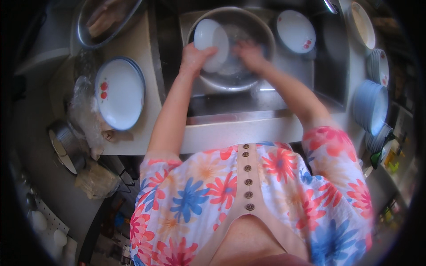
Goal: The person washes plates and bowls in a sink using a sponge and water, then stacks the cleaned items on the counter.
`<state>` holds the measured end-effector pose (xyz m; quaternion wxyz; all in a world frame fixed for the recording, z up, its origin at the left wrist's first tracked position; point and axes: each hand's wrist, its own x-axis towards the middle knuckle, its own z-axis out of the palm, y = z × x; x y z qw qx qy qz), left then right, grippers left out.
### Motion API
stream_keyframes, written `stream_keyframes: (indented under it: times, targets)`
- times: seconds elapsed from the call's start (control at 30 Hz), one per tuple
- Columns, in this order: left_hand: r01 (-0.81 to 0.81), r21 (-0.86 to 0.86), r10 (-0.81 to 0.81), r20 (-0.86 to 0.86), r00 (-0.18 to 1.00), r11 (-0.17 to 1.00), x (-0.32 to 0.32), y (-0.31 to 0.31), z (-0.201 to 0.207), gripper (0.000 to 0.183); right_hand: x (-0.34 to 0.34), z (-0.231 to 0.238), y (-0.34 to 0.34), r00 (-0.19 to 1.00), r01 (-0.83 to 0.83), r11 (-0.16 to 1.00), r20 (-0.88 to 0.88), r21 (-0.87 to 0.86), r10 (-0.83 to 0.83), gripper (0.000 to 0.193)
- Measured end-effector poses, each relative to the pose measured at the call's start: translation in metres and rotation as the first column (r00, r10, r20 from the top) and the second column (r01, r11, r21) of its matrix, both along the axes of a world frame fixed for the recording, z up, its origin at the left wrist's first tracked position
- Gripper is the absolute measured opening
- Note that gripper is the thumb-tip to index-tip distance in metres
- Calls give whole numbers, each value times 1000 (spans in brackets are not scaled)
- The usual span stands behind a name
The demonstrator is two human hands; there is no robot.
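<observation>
Dish [207, 36]: plain white; held tilted over the left part of the metal basin [230, 87]; whether plate or bowl cannot be told.
Left hand [195, 59]: closed on the dish at its left edge; thumb laid across the face, fingers mostly hidden behind.
Right hand [250, 55]: reached in over the basin, just right of the dish; partly open, blurred by motion; whether anything is gripped cannot be told.
Basin: round, wide, set inside the sink [293, 76]; contents too blurred to be identified.
Printed plate [293, 29]: white with red print near its edge; placed in the sink area, right of the basin, apart from both hands.
Left counter: plate stack [119, 97], blue-rimmed, red print visible on the top plate; crumpled clear plastic bag [80, 108] beside it; metal bowl [82, 39] farther back, pale items inside, not identifiable.
Right counter: large pale dish [363, 25] seen farthest back; small dish stack [377, 66] next; bluish bowl stack [369, 106] nearer.
Shirt [191, 199]: floral in red, blue and orange; row of dark buttons down the front.
</observation>
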<state>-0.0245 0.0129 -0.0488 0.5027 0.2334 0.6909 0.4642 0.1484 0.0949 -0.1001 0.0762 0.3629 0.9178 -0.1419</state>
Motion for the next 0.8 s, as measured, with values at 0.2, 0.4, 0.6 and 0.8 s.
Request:
stream_keyframes:
  times: [0.2, 0.4, 0.6, 0.8]
  targets:
    - [-44, 43, 37, 162, 986, 998, 1, -3, -7, 44, -31, 52, 9, 488, 47, 597, -503, -801, -714, 34]
    - [39, 244, -103, 254, 962, 969, 3, -1, -13, 45, -71, 54, -14, 606, 8, 1000, -795, 26, 16, 26]
    - [94, 105, -117, 233, 966, 990, 3, -6, -11, 47, -67, 8, 68, 740, 280, 699, -316, -658, -594, 27]
    - [-199, 70, 127, 559, 819, 977, 0, -2, -10, 44, -17, -27, 26, 770, 396, 787, -297, -473, -565, 25]
